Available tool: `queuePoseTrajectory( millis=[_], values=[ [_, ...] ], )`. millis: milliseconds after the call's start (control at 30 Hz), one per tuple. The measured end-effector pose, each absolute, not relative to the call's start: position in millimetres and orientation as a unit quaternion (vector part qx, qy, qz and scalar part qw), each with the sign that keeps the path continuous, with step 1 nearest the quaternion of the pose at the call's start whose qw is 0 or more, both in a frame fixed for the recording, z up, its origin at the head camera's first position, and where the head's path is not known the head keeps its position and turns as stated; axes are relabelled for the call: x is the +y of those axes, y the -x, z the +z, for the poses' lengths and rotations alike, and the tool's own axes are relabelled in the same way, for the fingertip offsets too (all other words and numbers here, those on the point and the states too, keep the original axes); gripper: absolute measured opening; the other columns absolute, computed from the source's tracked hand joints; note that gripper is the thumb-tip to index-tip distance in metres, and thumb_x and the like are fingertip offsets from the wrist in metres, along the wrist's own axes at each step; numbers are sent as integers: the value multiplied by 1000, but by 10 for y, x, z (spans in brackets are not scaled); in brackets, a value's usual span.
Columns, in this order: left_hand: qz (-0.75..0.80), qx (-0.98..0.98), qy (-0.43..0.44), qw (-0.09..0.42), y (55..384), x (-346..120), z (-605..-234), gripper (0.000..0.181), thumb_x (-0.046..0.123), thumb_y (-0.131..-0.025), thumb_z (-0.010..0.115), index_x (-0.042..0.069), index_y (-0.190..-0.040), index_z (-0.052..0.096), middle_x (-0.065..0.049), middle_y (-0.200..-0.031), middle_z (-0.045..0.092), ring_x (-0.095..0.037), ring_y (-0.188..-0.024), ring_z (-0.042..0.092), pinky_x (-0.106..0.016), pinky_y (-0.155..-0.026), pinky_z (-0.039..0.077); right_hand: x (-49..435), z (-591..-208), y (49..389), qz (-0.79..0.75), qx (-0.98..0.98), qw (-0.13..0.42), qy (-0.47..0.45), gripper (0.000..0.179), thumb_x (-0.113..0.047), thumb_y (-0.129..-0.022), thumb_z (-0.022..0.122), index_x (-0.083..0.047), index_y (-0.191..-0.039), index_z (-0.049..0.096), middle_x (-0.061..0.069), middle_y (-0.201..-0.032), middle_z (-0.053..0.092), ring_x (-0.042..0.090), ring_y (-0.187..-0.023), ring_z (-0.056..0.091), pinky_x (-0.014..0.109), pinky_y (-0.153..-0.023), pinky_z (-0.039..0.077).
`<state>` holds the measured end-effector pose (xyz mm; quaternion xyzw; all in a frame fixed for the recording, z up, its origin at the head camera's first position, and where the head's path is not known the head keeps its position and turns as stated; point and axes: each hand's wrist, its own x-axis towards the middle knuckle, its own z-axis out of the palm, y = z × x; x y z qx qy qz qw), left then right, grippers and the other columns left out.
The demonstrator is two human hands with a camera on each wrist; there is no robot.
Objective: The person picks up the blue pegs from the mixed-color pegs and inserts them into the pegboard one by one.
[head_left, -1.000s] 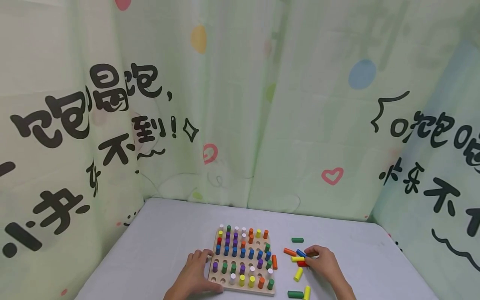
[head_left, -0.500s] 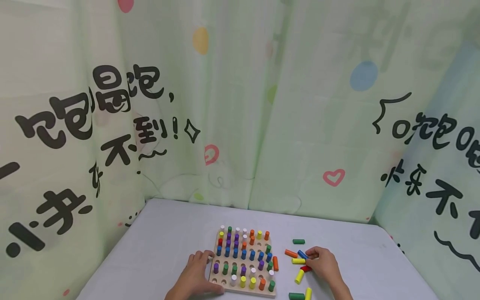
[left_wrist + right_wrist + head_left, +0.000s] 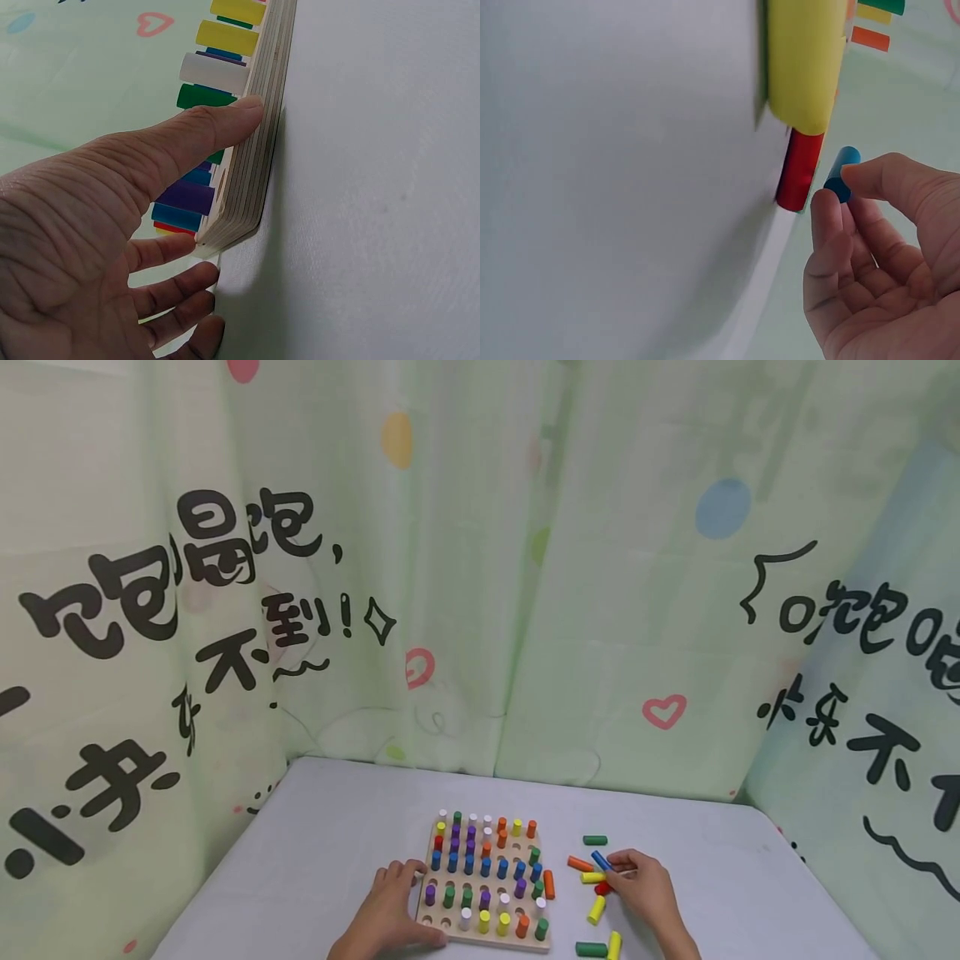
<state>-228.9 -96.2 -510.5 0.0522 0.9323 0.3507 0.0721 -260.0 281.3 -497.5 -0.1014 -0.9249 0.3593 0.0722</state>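
Note:
A wooden pegboard [image 3: 480,935] carries several rows of coloured pegs standing in its holes. My left hand [image 3: 387,906] grips its near left corner; in the left wrist view the thumb [image 3: 225,124] lies along the layered front edge and the index fingertip meets the corner. To the right of the board my right hand [image 3: 643,887] pinches a blue peg [image 3: 845,169] between thumb and fingertips. Under and beside this hand lie a red peg [image 3: 801,171], a yellow peg [image 3: 804,64] and an orange peg [image 3: 580,863].
A green peg [image 3: 595,840] lies farther back on the white table [image 3: 360,802]. Another green peg [image 3: 591,949] and a yellow peg [image 3: 615,946] lie near the front. One orange peg [image 3: 549,884] rests against the board's right side. A printed curtain [image 3: 585,652] stands behind the table.
The blue peg has tilted up in my right fingers, away from the yellow and red pegs. My left hand stays at the board's corner.

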Motion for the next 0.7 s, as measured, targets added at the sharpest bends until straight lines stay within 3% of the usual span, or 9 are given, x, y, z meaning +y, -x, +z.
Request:
queuePoseTrajectory(
  millis=[700],
  values=[
    [349, 933, -45, 79, 2311, -952, -5112, 85, 45, -60, 98, 12, -125, 56, -9, -113, 54, -30, -106, 45, -58, -98, 49, 2422, -4831, 2538, 416, -905, 73, 45, 17, 1, -88, 74, 4, -105, 71, 6, -91, 72, 16, -80, 67, 29, -67, 59]
  ],
)
